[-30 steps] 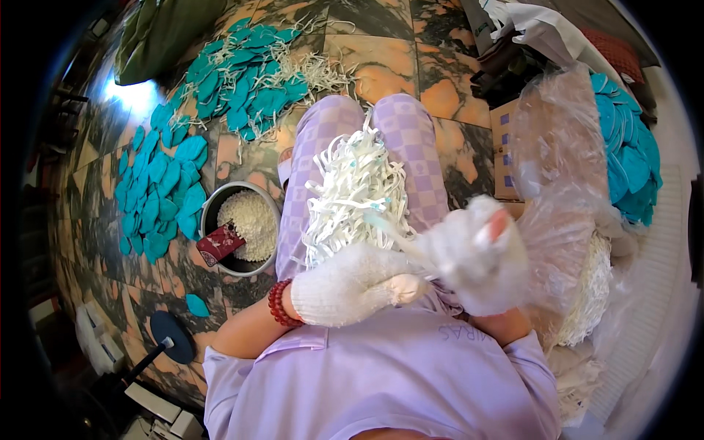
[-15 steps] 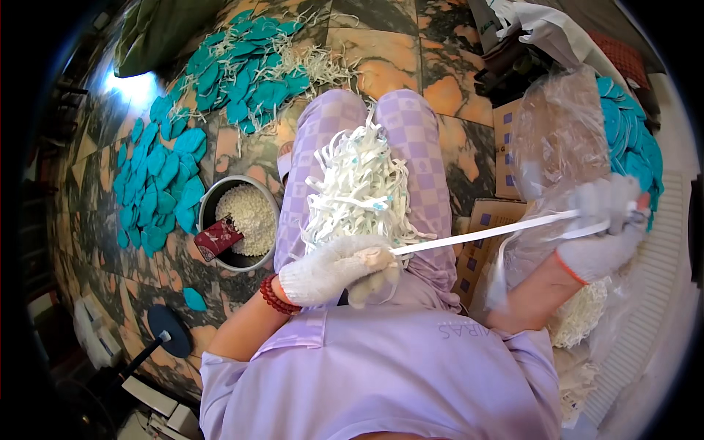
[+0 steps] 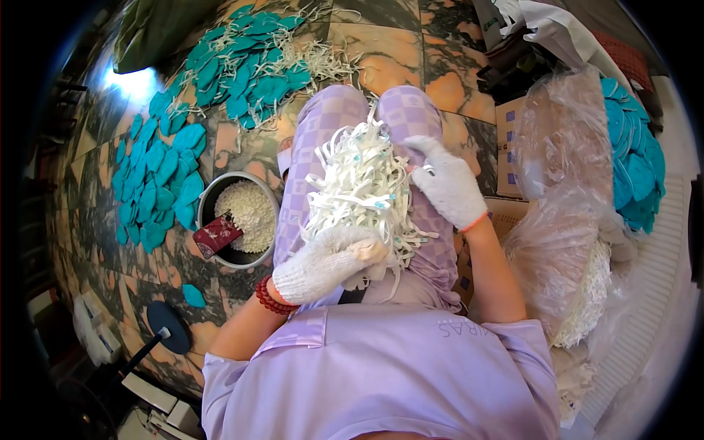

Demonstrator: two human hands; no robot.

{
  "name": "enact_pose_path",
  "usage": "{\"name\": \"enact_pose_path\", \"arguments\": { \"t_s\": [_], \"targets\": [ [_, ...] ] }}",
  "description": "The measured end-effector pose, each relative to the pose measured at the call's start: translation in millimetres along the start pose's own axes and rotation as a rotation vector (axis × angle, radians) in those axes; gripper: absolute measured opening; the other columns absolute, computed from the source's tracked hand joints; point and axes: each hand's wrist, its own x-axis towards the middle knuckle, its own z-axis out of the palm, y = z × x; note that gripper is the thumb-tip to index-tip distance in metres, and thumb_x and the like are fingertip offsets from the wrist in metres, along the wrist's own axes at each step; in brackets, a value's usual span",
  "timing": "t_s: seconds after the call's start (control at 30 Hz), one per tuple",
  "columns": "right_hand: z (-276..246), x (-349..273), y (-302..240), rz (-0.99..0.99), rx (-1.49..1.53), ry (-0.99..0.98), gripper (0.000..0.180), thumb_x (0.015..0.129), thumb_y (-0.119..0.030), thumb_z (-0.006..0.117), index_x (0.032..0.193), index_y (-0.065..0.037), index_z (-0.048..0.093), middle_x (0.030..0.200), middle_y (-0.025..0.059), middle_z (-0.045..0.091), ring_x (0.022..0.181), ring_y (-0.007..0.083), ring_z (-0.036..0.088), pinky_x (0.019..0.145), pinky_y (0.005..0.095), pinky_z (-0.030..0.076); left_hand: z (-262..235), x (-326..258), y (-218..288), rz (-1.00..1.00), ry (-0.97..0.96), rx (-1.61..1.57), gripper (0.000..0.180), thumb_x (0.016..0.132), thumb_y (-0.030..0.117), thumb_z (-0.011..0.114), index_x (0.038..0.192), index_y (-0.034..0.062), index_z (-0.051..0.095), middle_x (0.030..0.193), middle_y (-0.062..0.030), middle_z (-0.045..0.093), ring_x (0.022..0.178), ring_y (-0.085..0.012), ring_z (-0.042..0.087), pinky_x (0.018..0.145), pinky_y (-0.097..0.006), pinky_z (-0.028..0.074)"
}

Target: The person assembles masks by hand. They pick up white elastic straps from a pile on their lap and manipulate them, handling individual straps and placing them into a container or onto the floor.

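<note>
Far left, the blue-green leaf-shaped pieces [image 3: 158, 172] lie on the floor, with the pot [image 3: 236, 174] of white bits [image 3: 255, 213] between them and my leg. My left hand [image 3: 330, 265], gloved, sits curled at the near edge of the strip pile in my lap; whether that grip is clamped on anything, I cannot tell. The white strips [image 3: 359, 180] lie heaped along my thighs. Half a second ago one was stretched taut from my left hand to my right, far out by the plastic bag [image 3: 565, 139]; now no strip spans them, and my right hand [image 3: 449, 183] is back at the heap's right edge, thumb and forefinger apart. I judge that pull finished, with plenty of strips left to handle.
</note>
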Motion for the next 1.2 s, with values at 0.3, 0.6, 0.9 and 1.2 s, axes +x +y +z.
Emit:
{"name": "enact_pose_path", "arguments": {
  "t_s": [0.3,0.6,0.9,1.2],
  "targets": [
    [-3.1,-16.0,-2.8,-0.041,0.166,0.118,0.017,0.089,-0.016,0.060,0.098,-0.005,0.069,0.083,0.0147,0.070,0.076,0.0262,0.068,0.071,0.0362,0.052,7.1,0.7,10.4,0.027,0.187,0.062,0.034,0.100,0.033,0.054,0.082,0.0048,0.060,0.071,0.0016,0.052,0.059,-0.0062,0.046,0.052,-0.022,0.036],
    [-58.7,-62.6,-71.9,-0.181,0.272,0.075,0.012,0.084,0.004,0.062,0.094,-0.001,0.067,0.080,0.0062,0.068,0.068,0.0071,0.062,0.062,0.0234,0.048,21.9,31.9,65.8,0.495,0.356,0.725,0.024,0.090,0.024,0.068,0.107,0.0066,0.067,0.097,-0.0093,0.061,0.081,-0.0222,0.061,0.073,-0.034,0.050],
    [-79.8,-81.7,-55.6,-0.238,0.895,0.497,0.013,0.091,-0.012,0.061,0.096,-0.002,0.055,0.073,-0.0004,0.054,0.055,0.0041,0.048,0.047,0.0198,0.037,12.0,39.2,62.6,0.664,-0.050,0.819,0.023,0.098,0.028,0.057,0.094,0.0083,0.067,0.086,-0.0114,0.052,0.079,-0.0311,0.058,0.071,-0.040,0.048],
    [-77.2,-75.4,-10.8,-0.006,0.943,0.431,0.016,0.090,-0.001,0.048,0.100,-0.002,0.061,0.070,0.0004,0.054,0.053,0.0038,0.047,0.046,0.0192,0.037,4.7,34.1,51.0,0.202,0.002,0.347,0.030,0.101,0.025,0.054,0.087,0.0007,0.065,0.080,-0.0005,0.061,0.075,-0.0101,0.053,0.071,-0.028,0.045]
  ]
}}
